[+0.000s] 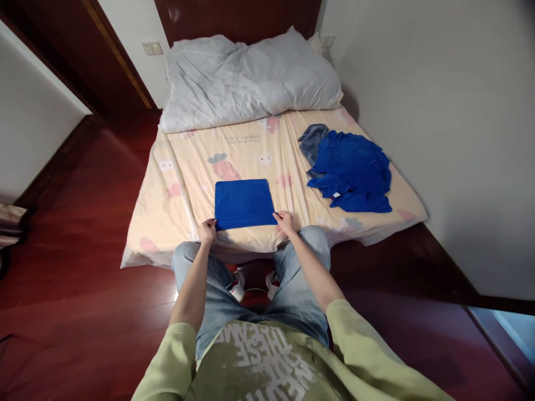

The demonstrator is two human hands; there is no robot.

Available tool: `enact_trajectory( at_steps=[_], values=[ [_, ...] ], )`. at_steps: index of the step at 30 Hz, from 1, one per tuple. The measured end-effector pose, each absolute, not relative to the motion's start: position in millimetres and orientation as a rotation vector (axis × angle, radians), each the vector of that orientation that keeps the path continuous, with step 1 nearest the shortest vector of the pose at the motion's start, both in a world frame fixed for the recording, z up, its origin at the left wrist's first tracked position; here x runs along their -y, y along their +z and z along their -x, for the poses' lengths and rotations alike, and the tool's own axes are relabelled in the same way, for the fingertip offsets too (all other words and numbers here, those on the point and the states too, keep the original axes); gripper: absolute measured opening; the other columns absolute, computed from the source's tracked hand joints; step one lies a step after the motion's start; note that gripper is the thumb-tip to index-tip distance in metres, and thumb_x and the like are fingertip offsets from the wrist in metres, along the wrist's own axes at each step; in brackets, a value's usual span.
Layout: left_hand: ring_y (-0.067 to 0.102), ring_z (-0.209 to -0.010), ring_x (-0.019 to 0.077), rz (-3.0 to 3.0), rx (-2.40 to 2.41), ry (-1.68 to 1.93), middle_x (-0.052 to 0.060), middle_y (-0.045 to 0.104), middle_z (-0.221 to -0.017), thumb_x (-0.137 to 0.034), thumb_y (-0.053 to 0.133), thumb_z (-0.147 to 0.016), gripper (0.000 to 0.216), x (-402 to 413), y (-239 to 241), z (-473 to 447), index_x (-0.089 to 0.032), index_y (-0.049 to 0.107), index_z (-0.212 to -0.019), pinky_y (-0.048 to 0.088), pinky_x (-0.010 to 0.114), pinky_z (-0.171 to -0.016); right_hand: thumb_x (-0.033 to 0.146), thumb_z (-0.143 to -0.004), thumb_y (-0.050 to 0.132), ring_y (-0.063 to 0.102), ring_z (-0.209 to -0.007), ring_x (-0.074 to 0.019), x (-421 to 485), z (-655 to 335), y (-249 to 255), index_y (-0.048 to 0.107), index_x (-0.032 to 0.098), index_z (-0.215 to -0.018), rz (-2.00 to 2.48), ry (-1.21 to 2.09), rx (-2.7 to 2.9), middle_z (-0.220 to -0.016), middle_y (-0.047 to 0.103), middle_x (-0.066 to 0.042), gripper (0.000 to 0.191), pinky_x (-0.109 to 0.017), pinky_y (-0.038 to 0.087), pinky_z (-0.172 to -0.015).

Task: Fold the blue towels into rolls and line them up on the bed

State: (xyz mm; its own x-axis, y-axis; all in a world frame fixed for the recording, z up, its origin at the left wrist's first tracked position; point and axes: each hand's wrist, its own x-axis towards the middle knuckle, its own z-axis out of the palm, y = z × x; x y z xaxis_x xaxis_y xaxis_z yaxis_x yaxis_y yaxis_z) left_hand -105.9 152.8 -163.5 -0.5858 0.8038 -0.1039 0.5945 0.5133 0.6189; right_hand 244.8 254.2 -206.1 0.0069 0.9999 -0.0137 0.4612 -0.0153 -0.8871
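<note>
A blue cloth [243, 200], folded into a flat rectangle, lies on the bed sheet near the front edge of the bed. My left hand [208, 230] pinches its near left corner. At the near right corner, my right hand [285, 222] grips the cloth between thumb and fingers. A narrow band runs along the near edge between both hands, like a fold. To the right lies a loose heap of blue cloth [355, 167] with a small white tag showing, and a grey-blue cloth [312, 142] sticks out from under its left side.
The bed sheet [184, 167] is pale yellow with rabbit and carrot prints. A large grey-white pillow or quilt [251, 78] lies across the head end, against the dark headboard [238, 19]. My knees touch or nearly touch the bed's front edge. A wall stands close on the right.
</note>
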Motion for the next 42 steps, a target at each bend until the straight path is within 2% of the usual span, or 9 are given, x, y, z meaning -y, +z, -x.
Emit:
enact_trajectory(
  at_steps=[9, 16, 20, 24, 28, 31, 33, 39, 42],
  values=[
    [0.078, -0.095, 0.0266, -1.164, -2.363, 0.831, 0.014, 0.081, -0.102, -0.037, 0.058, -0.096, 0.032, -150, -164, 100, -0.015, 0.078, -0.106, 0.058, 0.032, -0.086, 0.062, -0.088, 0.065, 0.074, -0.073, -0.0249, -254, -242, -210, 0.066, 0.022, -0.068, 1.572, 0.884, 1.558, -0.079, 0.079, -0.012, 0.045, -0.03, 0.053, -0.065],
    [0.077, -0.091, 0.0264, -1.168, -2.405, 0.809, 0.012, 0.08, -0.091, -0.037, 0.06, -0.093, 0.027, -149, -171, 100, -0.017, 0.077, -0.096, 0.056, 0.032, -0.082, 0.045, -0.087, 0.07, 0.076, -0.076, -0.025, -252, -237, -207, 0.072, 0.02, -0.074, 1.693, 0.824, 1.54, -0.082, 0.081, -0.011, 0.028, -0.03, 0.053, -0.067],
    [0.076, -0.09, 0.0268, -1.196, -2.422, 0.783, 0.01, 0.077, -0.088, -0.036, 0.059, -0.094, 0.024, -149, -175, 100, -0.018, 0.075, -0.095, 0.056, 0.034, -0.084, 0.044, -0.089, 0.071, 0.075, -0.076, -0.0245, -250, -235, -203, 0.071, 0.021, -0.076, 1.789, 0.787, 1.566, -0.082, 0.08, -0.01, 0.027, -0.029, 0.049, -0.065],
    [0.072, -0.102, 0.0268, -1.266, -2.424, 0.817, 0.013, 0.075, -0.107, -0.031, 0.059, -0.096, 0.021, -145, -174, 94, -0.018, 0.073, -0.105, 0.054, 0.036, -0.095, 0.04, -0.094, 0.069, 0.071, -0.076, -0.0232, -245, -232, -199, 0.071, 0.02, -0.091, 1.833, 0.699, 1.679, -0.083, 0.078, -0.007, 0.02, -0.029, 0.048, -0.068],
    [0.062, -0.125, 0.0312, -1.66, -2.431, 0.726, 0.016, 0.067, -0.131, -0.022, 0.055, -0.098, 0.023, -139, -172, 91, -0.021, 0.073, -0.113, 0.05, 0.043, -0.106, 0.025, -0.102, 0.055, 0.069, -0.097, -0.026, -236, -235, -192, 0.072, 0.018, -0.114, 1.651, 0.416, 1.995, -0.108, 0.076, -0.013, 0.022, -0.035, 0.052, -0.086],
    [0.059, -0.128, 0.0324, -1.993, -2.214, 0.556, 0.016, 0.069, -0.13, -0.014, 0.051, -0.097, 0.029, -135, -171, 92, -0.022, 0.074, -0.113, 0.048, 0.047, -0.109, 0.009, -0.099, 0.046, 0.062, -0.121, -0.0297, -230, -239, -186, 0.075, 0.018, -0.125, 1.392, 0.282, 2.401, -0.13, 0.072, -0.017, 0.039, -0.042, 0.048, -0.105],
    [0.061, -0.126, 0.0319, -2.056, -2.118, 0.496, 0.017, 0.07, -0.128, -0.01, 0.05, -0.095, 0.034, -132, -170, 91, -0.02, 0.074, -0.117, 0.048, 0.046, -0.108, 0.004, -0.097, 0.045, 0.06, -0.129, -0.0301, -227, -240, -183, 0.073, 0.017, -0.134, 1.314, 0.275, 2.568, -0.139, 0.07, -0.016, 0.049, -0.045, 0.044, -0.111],
    [0.062, -0.13, 0.0345, -2.009, -2.175, 0.424, 0.019, 0.062, -0.148, -0.022, 0.055, -0.095, 0.043, -126, -168, 81, -0.014, 0.068, -0.136, 0.049, 0.044, -0.108, 0.023, -0.098, 0.055, 0.052, -0.145, -0.0323, -219, -243, -181, 0.064, 0.014, -0.149, 1.342, 0.315, 2.604, -0.159, 0.057, -0.015, 0.053, -0.047, 0.039, -0.119],
    [0.058, -0.136, 0.0377, -2.014, -2.187, 0.342, 0.02, 0.055, -0.157, -0.019, 0.062, -0.088, 0.056, -126, -169, 78, -0.013, 0.063, -0.144, 0.047, 0.046, -0.111, 0.019, -0.095, 0.056, 0.051, -0.147, -0.033, -218, -244, -181, 0.062, 0.012, -0.151, 1.364, 0.322, 2.645, -0.161, 0.055, -0.015, 0.057, -0.048, 0.04, -0.118]
  ],
)
